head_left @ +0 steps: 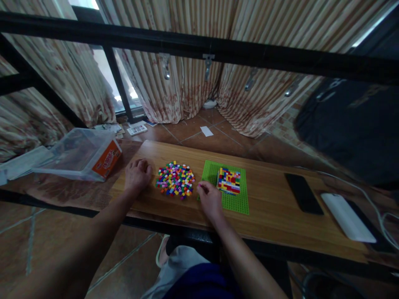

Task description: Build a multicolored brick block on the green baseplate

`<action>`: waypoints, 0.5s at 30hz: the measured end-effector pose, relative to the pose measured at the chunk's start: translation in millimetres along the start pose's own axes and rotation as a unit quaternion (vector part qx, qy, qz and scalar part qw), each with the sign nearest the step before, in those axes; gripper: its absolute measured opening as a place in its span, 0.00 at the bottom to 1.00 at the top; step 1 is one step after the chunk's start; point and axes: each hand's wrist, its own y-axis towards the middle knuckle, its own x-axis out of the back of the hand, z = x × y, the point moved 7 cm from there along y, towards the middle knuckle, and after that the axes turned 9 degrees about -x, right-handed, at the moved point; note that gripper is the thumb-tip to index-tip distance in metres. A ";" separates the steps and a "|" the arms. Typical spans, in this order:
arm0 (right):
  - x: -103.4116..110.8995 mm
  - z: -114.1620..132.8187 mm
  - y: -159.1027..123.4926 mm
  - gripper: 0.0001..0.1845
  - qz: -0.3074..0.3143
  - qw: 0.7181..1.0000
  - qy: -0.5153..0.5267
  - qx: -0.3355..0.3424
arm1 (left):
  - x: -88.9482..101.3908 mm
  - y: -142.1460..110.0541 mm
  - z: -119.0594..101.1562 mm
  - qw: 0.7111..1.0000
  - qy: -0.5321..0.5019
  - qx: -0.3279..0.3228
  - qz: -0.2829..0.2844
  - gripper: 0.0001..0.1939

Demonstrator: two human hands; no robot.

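Note:
On the wooden board, just left of a loose pile of small multicoloured toy bricks (175, 180), rests my left hand (137, 175). Its fingers are loosely bent and somewhat apart, and no brick shows in them. My right hand (211, 202) is over the left edge of a green studded baseplate (235, 203), between the pile and a block built of bricks (229, 180). Thumb and forefinger are pinched together; whatever is between them is too small to make out. The built block stands on the baseplate, its top a mix of red, yellow, white and blue.
A clear plastic bin (82, 151) with an orange label lies at the left. Toward the right end of the wooden board (264, 199) are a black phone (304, 194), a white slab-like device (348, 218) and a white cable (370, 199). A dark metal bar (187, 45) crosses beyond the board.

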 end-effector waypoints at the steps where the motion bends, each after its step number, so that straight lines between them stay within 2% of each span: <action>1: -2.5 3.3 1.9 0.12 0.004 1.000 0.000 0.007 | -0.1 0.0 0.4 1.000 0.001 0.001 0.000 0.19; 5: 3.1 15.4 2.5 0.11 0.005 0.999 0.015 0.051 | 1.3 0.2 -1.1 1.000 0.007 -0.004 0.000 0.18; 10: 26.9 14.6 -3.4 0.10 -0.015 0.996 0.071 0.044 | 1.9 0.4 -2.8 1.000 0.010 0.001 0.014 0.20; 12: 40.3 12.7 -5.3 0.11 -0.017 0.994 0.102 0.036 | 2.1 0.6 -2.9 1.000 0.008 0.001 0.012 0.20; 15: 74.6 4.1 -3.8 0.14 -0.071 0.988 0.139 0.004 | 1.4 0.8 -2.2 1.000 0.002 0.003 0.010 0.19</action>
